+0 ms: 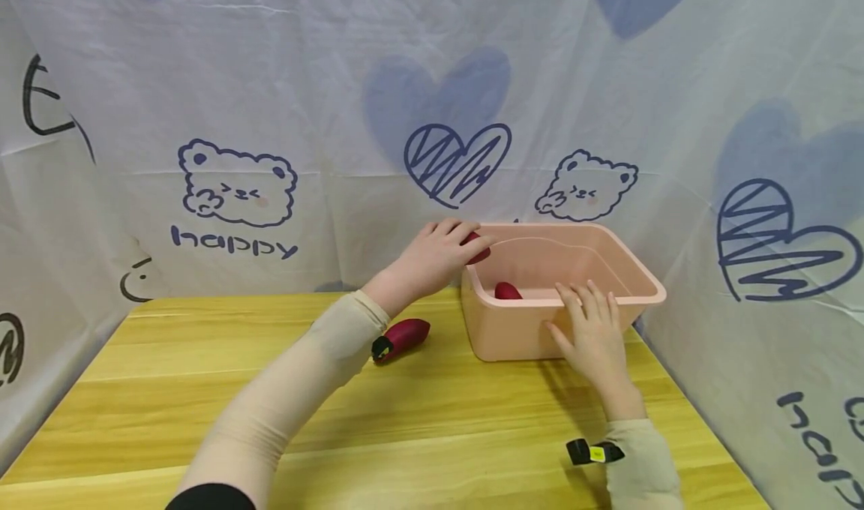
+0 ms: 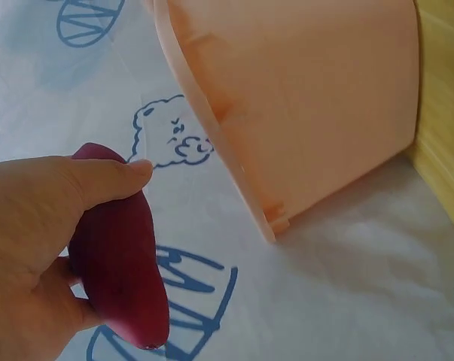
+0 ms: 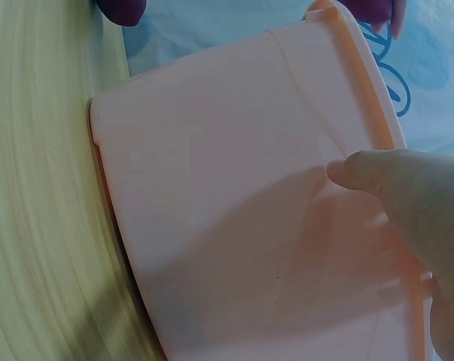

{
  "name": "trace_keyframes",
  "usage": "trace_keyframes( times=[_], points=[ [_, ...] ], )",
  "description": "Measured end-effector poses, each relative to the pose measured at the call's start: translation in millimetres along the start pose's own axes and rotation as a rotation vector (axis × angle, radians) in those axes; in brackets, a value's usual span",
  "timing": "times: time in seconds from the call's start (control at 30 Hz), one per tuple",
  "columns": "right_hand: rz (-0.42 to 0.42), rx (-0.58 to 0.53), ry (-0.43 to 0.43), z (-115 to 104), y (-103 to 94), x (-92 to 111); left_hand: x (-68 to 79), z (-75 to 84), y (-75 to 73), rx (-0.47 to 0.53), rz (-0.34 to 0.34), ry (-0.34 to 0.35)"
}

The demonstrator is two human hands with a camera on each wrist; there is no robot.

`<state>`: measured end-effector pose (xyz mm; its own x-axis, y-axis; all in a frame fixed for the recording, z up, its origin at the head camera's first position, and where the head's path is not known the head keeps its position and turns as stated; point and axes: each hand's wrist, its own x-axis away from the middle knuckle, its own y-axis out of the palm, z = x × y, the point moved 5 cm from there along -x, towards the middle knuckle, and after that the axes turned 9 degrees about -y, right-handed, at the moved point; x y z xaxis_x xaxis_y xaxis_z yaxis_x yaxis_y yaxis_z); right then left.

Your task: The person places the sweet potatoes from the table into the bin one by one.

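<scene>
My left hand (image 1: 442, 253) grips a dark red sweet potato (image 2: 117, 248) at the left end of a pink plastic bin (image 1: 513, 334). In the left wrist view the thumb lies across its upper part and fingers support it from behind. My right hand (image 1: 597, 337) holds the bin's near rim, the thumb on the outer wall and the fingers over the edge. Inside the bin lies another sweet potato (image 1: 508, 291), partly hidden by the near wall. A further sweet potato (image 1: 408, 336) rests on the table left of the bin, overlapped by the left wrist camera.
The yellow wood-grain table (image 1: 378, 435) carries the bin towards its back right. A white cloth (image 1: 324, 120) with blue hearts and bears hangs behind and at both sides. Black wrist cameras (image 1: 594, 452) stick out from the sleeves.
</scene>
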<state>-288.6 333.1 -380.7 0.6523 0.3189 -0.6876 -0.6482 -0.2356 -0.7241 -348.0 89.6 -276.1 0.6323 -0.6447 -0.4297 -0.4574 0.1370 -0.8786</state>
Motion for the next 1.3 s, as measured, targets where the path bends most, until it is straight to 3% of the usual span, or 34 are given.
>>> trace_keyframes(
  times=[0.4,0.63,0.93,1.3],
  points=[
    [-0.006,-0.004,0.008,-1.5,-1.4,-1.4,-24.5,24.1,12.3,0.000,-0.018,0.025],
    [0.005,-0.004,0.001,-3.6,-3.9,-2.3,-35.7,29.7,18.7,0.025,-0.071,0.011],
    [0.009,0.006,-0.002,-3.8,-3.8,-2.3,-49.3,37.2,26.9,0.075,-0.071,-0.025],
    [-0.001,0.006,-0.003,-2.8,-3.6,-0.6,-61.5,42.6,43.4,0.109,-0.137,-0.061]
  ],
)
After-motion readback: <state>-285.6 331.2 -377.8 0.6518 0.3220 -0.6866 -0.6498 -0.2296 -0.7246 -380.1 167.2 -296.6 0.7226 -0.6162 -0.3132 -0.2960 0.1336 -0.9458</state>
